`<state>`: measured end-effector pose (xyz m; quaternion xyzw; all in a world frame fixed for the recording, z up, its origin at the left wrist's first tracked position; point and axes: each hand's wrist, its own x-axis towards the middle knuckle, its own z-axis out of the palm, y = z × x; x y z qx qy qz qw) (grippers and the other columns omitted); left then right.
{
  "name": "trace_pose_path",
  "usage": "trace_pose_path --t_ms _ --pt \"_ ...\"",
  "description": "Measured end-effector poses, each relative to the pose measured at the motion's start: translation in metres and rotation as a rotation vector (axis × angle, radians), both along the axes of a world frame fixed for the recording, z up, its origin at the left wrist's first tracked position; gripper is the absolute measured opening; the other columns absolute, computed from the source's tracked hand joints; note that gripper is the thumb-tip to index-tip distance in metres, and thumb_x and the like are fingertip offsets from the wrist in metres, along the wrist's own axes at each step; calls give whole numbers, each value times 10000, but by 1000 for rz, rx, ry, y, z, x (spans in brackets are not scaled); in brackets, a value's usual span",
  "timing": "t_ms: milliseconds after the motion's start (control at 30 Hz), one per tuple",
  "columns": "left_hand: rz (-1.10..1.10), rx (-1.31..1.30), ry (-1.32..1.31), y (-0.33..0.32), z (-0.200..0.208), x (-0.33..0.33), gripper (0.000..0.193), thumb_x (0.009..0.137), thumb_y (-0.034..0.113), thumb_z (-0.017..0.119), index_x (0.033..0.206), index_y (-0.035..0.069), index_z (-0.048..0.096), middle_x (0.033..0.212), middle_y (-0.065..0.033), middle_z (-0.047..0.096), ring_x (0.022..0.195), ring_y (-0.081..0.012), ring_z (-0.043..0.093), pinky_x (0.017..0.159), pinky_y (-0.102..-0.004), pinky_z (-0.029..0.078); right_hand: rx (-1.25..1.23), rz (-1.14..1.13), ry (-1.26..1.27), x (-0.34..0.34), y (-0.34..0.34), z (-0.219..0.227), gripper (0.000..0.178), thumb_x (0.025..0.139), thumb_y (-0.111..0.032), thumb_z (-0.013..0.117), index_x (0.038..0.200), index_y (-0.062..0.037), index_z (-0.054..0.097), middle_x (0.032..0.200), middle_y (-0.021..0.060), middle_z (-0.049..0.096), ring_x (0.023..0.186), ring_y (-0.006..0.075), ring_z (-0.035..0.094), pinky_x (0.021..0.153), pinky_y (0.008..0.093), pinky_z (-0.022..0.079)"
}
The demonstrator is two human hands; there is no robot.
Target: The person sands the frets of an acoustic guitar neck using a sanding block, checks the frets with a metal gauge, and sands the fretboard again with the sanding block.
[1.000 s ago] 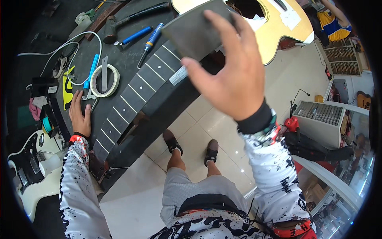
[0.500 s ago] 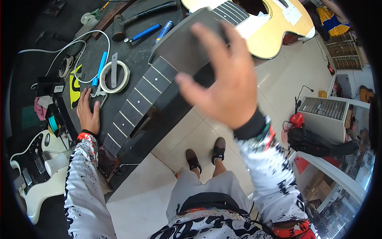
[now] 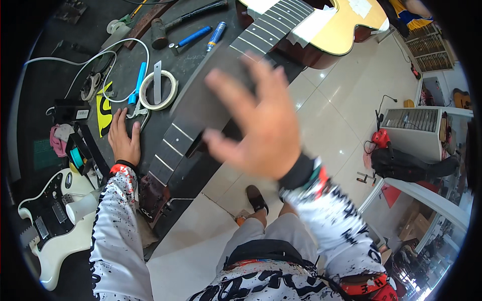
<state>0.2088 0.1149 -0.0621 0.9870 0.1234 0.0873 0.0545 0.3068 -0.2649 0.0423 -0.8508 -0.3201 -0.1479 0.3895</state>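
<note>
An acoustic guitar lies at the top right with its fretboard running down to the dark red headstock. Across the middle frets rests a broad dark grey block, smeared by motion. My right hand is over the block, fingers spread across its top and thumb by its near edge. My left hand lies flat on the dark bench, fingers stretched out and holding nothing. Just beyond it are a roll of masking tape, a metal strip and a light blue stick-like tool.
A hammer, a blue pen-like tool and a blue marker lie farther up the bench. A white cable loops at the left. Lower left rests a cream electric guitar. Tiled floor borders the bench.
My right hand and the dark grey block have moved down along the neck toward the headstock, uncovering the upper frets. My left hand stays on the bench. The whole view has shifted slightly.
</note>
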Motion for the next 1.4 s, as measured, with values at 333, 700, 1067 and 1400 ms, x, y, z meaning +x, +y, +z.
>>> trace_pose_path --t_ms 333,700,1067,1400 --pt "-9 -5 -16 -4 -4 4 571 1038 426 543 1516 123 469 1571 -142 436 1470 -337 376 1220 -498 206 14 -14 -25 -9 3 -11 842 638 -258 864 1432 -172 598 1455 308 468 1291 495 531 1054 629 451" --pt "-30 29 -33 -9 -3 9 555 1060 420 501 1523 116 468 1564 -139 453 1451 -325 415 1194 -489 252 40 -226 -157 48 -32 -14 774 711 -244 839 1418 -82 568 1412 322 488 1252 502 540 1071 540 449" --pt "-27 -33 -16 2 -10 6 580 1050 445 517 1523 113 464 1573 -140 436 1473 -335 378 1210 -513 210 202 109 73 -79 41 -26 841 638 -275 860 1425 -176 582 1506 314 430 1346 467 496 1098 602 435" --pt "-32 -12 -66 -5 -7 9 571 1035 444 548 1506 128 484 1556 -140 452 1463 -337 387 1212 -495 221 154 -158 -194 27 -15 -27 721 687 -248 832 1358 -110 609 1371 327 500 1175 501 533 1021 529 464"
